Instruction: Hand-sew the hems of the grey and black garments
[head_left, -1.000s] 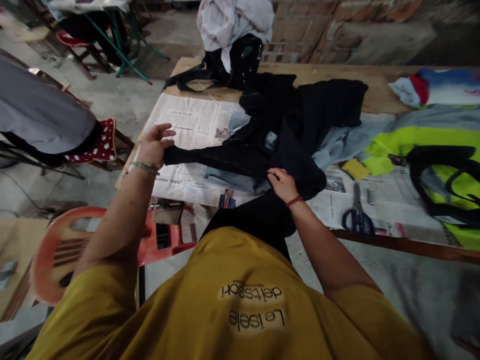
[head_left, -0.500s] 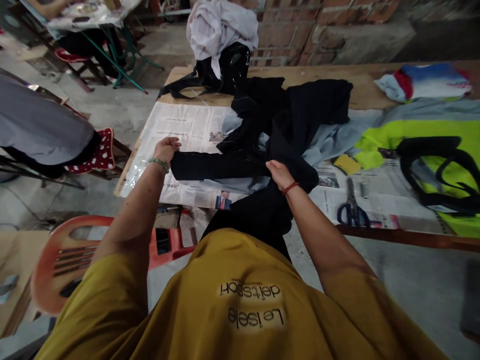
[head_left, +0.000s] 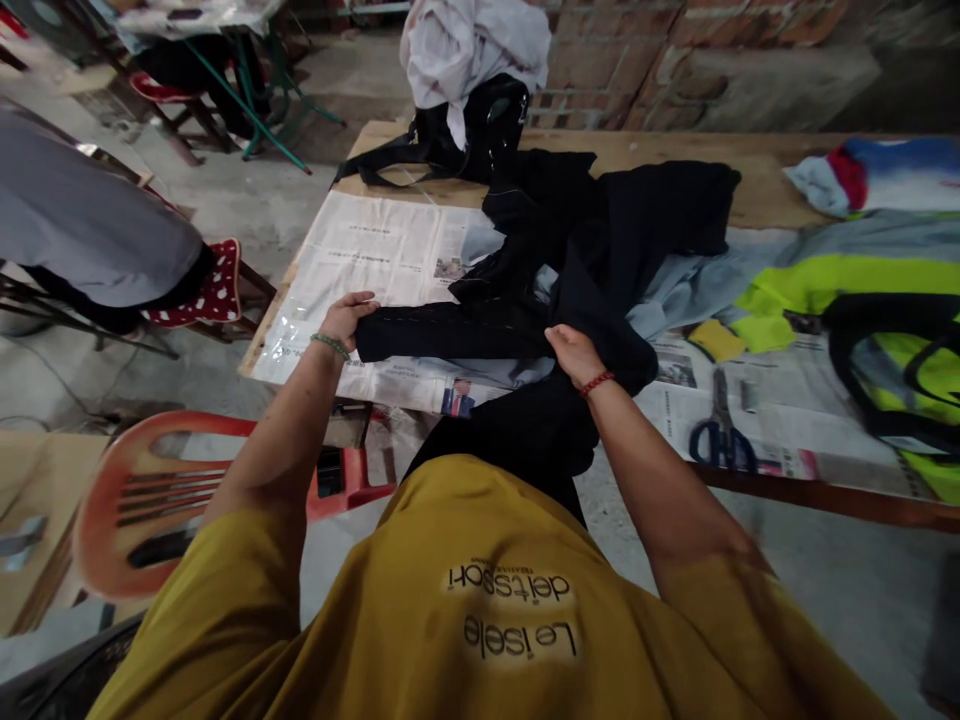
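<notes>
A dark navy garment is spread over the newspaper-covered table, one long narrow part of it stretched sideways between my hands. My left hand, with a green bead bracelet, is closed on the left end of that part. Its fingertips are partly hidden by the cloth. With a red bracelet at the wrist, my right hand pinches the cloth at the other end. Lighter grey fabric shows beneath the dark strip. The bulk of the garment lies crumpled beyond my hands, and some hangs over the table edge toward me.
Blue-handled scissors and a yellow cloth piece lie to the right, near a neon-yellow and grey garment. A black bag with white cloth stands behind. A red chair is at lower left; a person in grey is farther left.
The whole scene has shifted slightly to the right in view. My left hand's fingers have come closer onto the strip's left end; the right hand keeps its pinch.
</notes>
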